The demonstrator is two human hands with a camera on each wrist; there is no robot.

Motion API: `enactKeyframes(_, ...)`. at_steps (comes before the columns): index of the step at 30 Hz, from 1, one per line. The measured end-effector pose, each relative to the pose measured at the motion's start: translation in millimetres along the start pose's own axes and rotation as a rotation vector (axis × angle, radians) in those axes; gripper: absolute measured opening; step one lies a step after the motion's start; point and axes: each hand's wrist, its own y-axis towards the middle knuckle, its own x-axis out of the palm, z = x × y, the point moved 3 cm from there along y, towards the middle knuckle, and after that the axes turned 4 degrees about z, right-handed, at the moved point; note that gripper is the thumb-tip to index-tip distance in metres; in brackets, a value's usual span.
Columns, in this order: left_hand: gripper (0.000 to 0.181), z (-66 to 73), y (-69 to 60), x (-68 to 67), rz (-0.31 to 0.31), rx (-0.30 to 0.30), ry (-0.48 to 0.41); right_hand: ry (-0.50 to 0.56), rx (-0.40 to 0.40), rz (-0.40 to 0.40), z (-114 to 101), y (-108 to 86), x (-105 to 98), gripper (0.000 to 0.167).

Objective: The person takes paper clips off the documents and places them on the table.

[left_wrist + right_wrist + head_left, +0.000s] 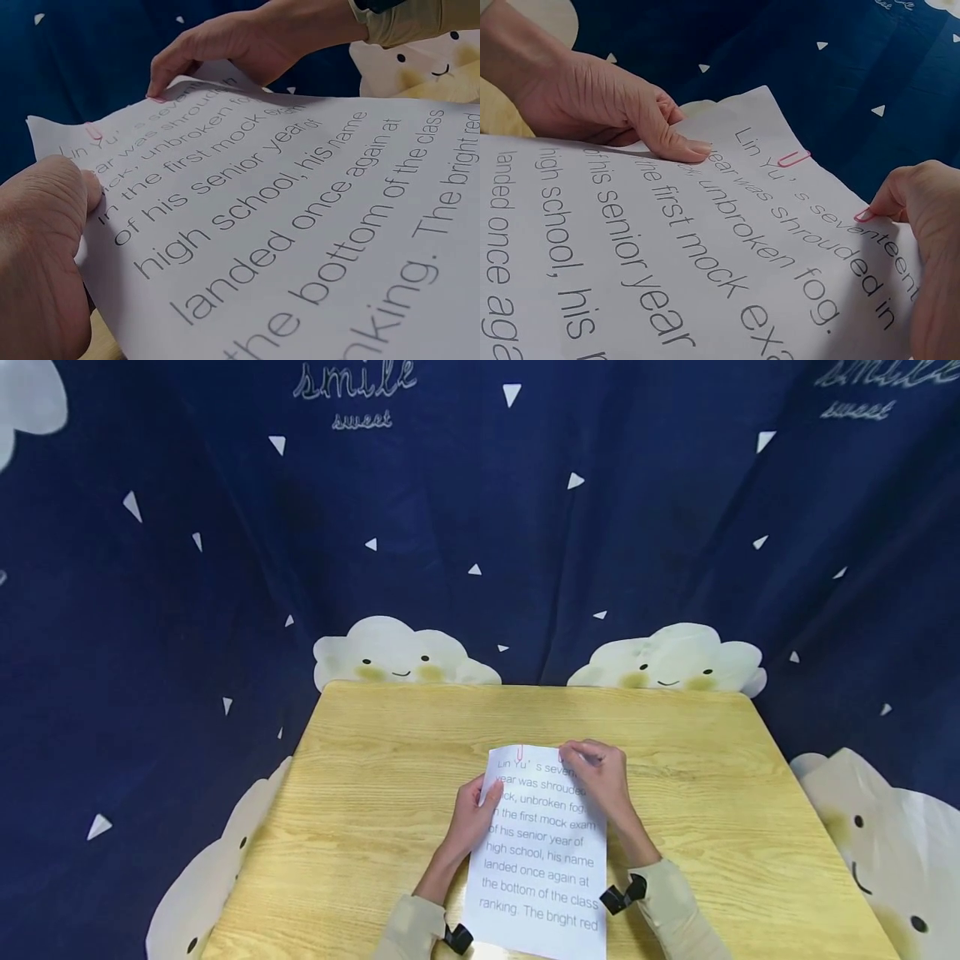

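Our right hand [604, 772] pinches a pink paperclip [864, 216] at the top edge of a printed white sheet [536, 868], right of centre in the lower half of the head view. Lower and to the left in the frame, our left hand [472, 818] grips the sheet's left edge, thumb lying over the print. Between the two hands, we hold the sheet at the lower centre of the picture, over a pale wood-grain counter [375, 777], its near end reaching the bottom of the frame. A second clip [795, 159], also pink, sits on the same top edge, nearer the left corner and apart from our fingers. Large type opens with the words "Lin Yu's" and runs down to "The bright red" near the foot. We wear beige sleeves [678, 897], with a small black device [615, 900] at the right wrist and another [458, 938] at the left. Behind us hangs a navy curtain [420, 510], dotted with white triangles and lettered "smile sweet" at upper left and upper right; smiling clouds [401, 647] line the counter's far edge.
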Motion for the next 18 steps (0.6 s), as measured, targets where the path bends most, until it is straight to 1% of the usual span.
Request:
enactKeyframes(7, 0.031, -0.5, 1.5, -1.3, 0.003, 0.003, -0.01, 0.015, 0.003, 0.021, -1.4, 0.9, 1.6, 0.006)
enactKeyframes(8, 0.031, -0.9, 2.2, -1.6, 0.004, 0.002, -0.009, 0.019, 0.007, 0.025, -2.0, 1.3, 1.8, 0.005)
enactKeyframes(9, 0.031, -0.9, 2.8, -1.8, 0.004, 0.002, -0.007, 0.018, 0.021, 0.029, -6.9, 1.2, 1.9, 0.005)
enactKeyframes(14, 0.034, -0.2, 4.1, -2.0, 0.008, 0.001, -0.002, 0.026, 0.046, 0.029, -8.2, 1.9, 2.8, 0.006)
enactKeyframes(15, 0.034, -0.1, 4.1, -1.9, 0.008, 0.0, -0.002, 0.028, 0.051, 0.03, -8.0, 1.9, 2.9, 0.006)
enactKeyframes(16, 0.034, -0.2, 4.1, -1.9, 0.009, -0.002, -0.001, 0.034, 0.046, 0.031, -3.3, 2.5, 3.2, 0.006)
enactKeyframes(18, 0.035, -0.5, 4.3, -2.0, 0.011, -0.001, 0.001, 0.037, 0.055, 0.035, -3.2, 2.6, 3.7, 0.006)
